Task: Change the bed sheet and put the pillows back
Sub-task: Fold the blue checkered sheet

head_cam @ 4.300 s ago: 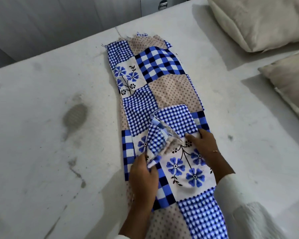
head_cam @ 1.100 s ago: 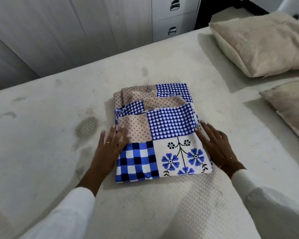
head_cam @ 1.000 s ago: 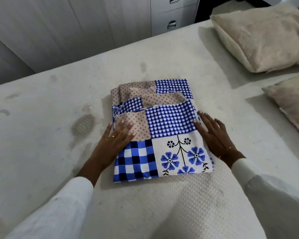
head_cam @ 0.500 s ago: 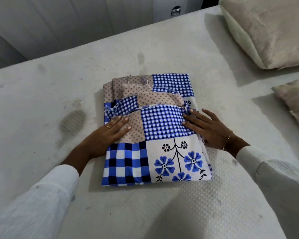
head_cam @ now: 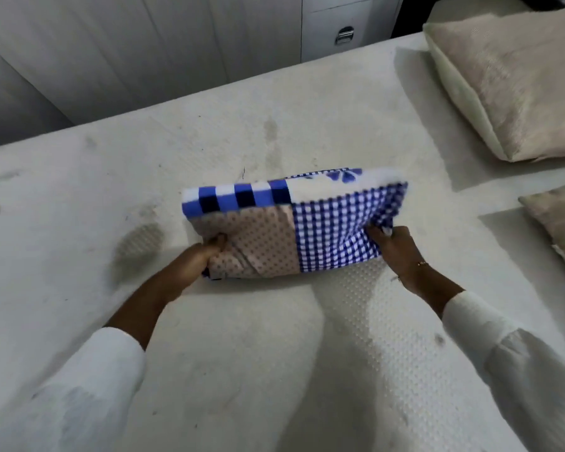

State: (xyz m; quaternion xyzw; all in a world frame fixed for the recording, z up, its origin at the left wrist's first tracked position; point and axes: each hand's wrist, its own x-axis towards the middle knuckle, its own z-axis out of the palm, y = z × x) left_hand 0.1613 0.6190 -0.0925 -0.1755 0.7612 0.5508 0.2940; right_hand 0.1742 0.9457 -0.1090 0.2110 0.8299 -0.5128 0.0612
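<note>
The folded patchwork bed sheet [head_cam: 287,230], blue checks, dotted beige and blue flowers, is a thick bundle in the middle of the bare white mattress [head_cam: 242,353]. My left hand [head_cam: 196,256] grips its near left corner. My right hand [head_cam: 392,246] grips its near right corner, bunching the gingham. The near half is lifted and turned over toward the far side. Two bare beige pillows lie at the right: a large pillow [head_cam: 516,83] at the back and a second pillow [head_cam: 558,223] cut off by the frame edge.
The mattress has grey stains on its left part [head_cam: 137,246]. Behind the far edge of the bed stand grey cabinet doors [head_cam: 144,50] and a drawer with a metal handle [head_cam: 344,35].
Earlier the sheet was a long strip, then a flat folded square under my flat hands. Now both hands have gripped its near corners and turned the near half up and over.
</note>
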